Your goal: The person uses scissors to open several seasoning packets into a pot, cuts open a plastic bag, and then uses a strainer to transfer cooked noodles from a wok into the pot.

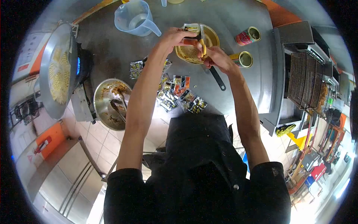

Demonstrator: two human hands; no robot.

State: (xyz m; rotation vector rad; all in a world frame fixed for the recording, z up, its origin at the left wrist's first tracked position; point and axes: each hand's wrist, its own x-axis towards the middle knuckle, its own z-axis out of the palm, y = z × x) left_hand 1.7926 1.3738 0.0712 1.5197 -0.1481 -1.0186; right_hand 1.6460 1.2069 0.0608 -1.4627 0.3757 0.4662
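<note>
My left hand point(174, 38) is closed on a small seasoning sachet point(189, 42) with an orange-red part, held above a round yellowish pan point(216, 39). In my right hand point(220, 59) is a pair of scissors with yellow handles point(204, 47), its blades up beside the sachet. Whether the blades touch the sachet cannot be made out. A black handle point(217, 78) sticks out from the pan toward me. Several printed sachets point(181, 83) lie scattered on the steel table point(238, 93) between my forearms.
Two opened cans point(246, 36) stand right of the pan. A clear measuring jug point(136, 18) is at the back left. Noodles point(59, 76) sit in a big wok point(44, 89) at far left, near a sauce-smeared steel bowl point(102, 112) with utensils. Fryer baskets point(304, 80) are at right.
</note>
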